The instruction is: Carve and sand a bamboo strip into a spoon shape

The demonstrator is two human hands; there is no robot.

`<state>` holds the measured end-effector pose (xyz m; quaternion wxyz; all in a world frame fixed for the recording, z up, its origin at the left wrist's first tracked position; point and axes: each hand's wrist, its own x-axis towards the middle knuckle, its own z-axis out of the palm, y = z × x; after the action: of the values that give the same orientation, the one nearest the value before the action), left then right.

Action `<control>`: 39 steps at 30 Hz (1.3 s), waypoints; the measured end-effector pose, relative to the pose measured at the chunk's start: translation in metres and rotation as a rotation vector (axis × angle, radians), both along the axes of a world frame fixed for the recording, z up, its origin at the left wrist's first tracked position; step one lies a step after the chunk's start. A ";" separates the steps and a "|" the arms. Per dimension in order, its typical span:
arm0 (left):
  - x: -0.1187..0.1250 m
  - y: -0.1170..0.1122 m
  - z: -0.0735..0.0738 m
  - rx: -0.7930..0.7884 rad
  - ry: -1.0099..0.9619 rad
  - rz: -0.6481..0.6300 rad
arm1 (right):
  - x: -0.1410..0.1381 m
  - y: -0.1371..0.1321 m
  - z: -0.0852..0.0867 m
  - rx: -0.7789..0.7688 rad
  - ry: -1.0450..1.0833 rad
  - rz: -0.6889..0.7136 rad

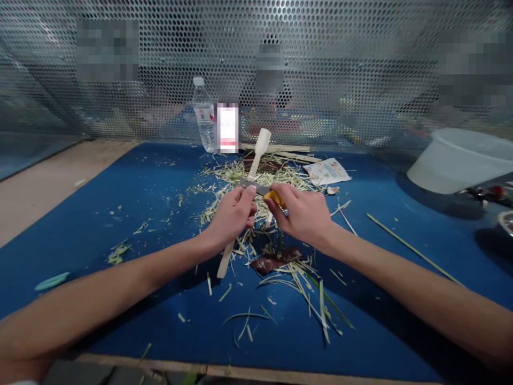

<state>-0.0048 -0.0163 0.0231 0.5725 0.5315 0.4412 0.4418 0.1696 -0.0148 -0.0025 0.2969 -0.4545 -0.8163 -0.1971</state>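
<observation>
Two snug grips were set close together above the blue mat [136, 198]. The left hand [235, 215] pinched a pale wooden spoon [262, 143] between thumb and curled fingers, its bowl end pointing away from the person, its handle end jutting out below the fist. The right hand [306, 211] was wrapped around a yellow-handled knife [262, 190], whose blade lay across the wood beside the left thumb's tip. Pale shavings [226, 173] lay beneath.
</observation>
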 end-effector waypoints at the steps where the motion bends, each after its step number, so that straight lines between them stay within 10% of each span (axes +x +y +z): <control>1: 0.001 -0.001 0.001 -0.010 -0.012 0.002 | -0.001 0.000 0.000 0.004 -0.008 -0.005; 30: 0.006 -0.008 0.003 -0.195 -0.081 0.039 | -0.016 -0.018 0.019 -0.155 -0.220 -0.210; 39: -0.006 0.007 -0.008 -0.042 0.012 -0.138 | 0.012 0.012 0.004 -0.142 -0.130 0.001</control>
<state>-0.0107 -0.0090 0.0154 0.6101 0.5511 0.4159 0.3887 0.1813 -0.0029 0.0018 0.2104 -0.4604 -0.8459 -0.1680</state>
